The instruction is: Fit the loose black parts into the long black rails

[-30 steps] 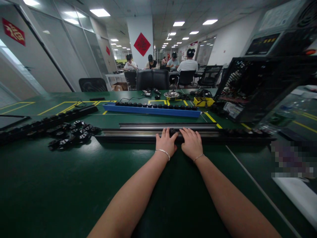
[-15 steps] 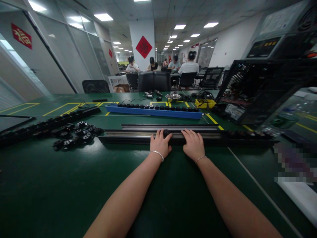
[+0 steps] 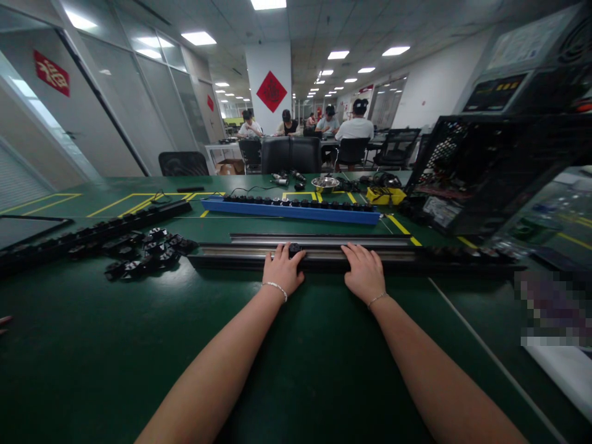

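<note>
A long black rail (image 3: 222, 257) with a metal channel lies across the green table in front of me. My left hand (image 3: 282, 271) rests on its near edge, thumb and fingers closed on a small black part (image 3: 295, 250) seated in the channel. A hand's width to the right, my right hand (image 3: 365, 271) lies flat on the rail with fingers stretched out, holding nothing. More black parts (image 3: 467, 251) sit in the rail's right stretch.
A heap of loose black parts (image 3: 148, 251) lies left of the rail, beside another black strip (image 3: 92, 231). A blue rail (image 3: 296, 211) with parts lies behind. A black computer case (image 3: 490, 172) stands at the right. Several people sit at a far table.
My left hand has slid leftward along the rail with the small black part, widening the gap to my right hand, which stayed put.
</note>
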Tool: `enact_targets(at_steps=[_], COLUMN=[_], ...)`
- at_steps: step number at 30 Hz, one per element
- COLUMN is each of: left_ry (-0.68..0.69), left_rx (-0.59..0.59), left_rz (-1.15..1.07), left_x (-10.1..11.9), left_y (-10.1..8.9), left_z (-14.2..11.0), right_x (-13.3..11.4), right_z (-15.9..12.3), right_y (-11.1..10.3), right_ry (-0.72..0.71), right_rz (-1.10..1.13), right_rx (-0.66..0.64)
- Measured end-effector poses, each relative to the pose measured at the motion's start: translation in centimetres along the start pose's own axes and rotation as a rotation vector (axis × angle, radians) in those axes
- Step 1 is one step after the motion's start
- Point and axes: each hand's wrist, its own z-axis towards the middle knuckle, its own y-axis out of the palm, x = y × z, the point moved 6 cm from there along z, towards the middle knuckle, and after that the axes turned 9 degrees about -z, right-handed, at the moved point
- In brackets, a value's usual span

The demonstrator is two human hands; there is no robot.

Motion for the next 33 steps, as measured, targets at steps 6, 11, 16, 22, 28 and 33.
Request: enact_targets(at_steps=[6,11,16,22,28,33], left_ry=[-0.029,-0.060,-0.069,-0.079,-0.081,-0.043], left_rx=[0.004,-0.008,0.001,0.011,-0.013,-0.028], left_rz=[0.034,0.047,0.072,0.092,0.117,0.138], left_x=[-1.9,-3.2,-4.3,-6.1,-8.0,-9.3], left_y=[-0.7,-1.1,-1.3,-1.6,-1.9,-2.0], left_z=[-0.4,-0.8,-1.0,-1.4,-1.5,-1.5], right_x=[0.0,0.0,-0.1,0.0,0.0,0.0], right_z=[0.0,0.0,0.0,0.1,0.1,0.1], right_y=[-0.1,0.0,-0.1,-0.3,-0.2,-0.1], right_ry=[-0.001,0.002,0.010,0.025,0.020,0.018], right_rz=[-0.006,0.018,0.032,0.045,0.029,0.022], right_rx=[0.010,0.021,0.039,0.037,0.033,0.034])
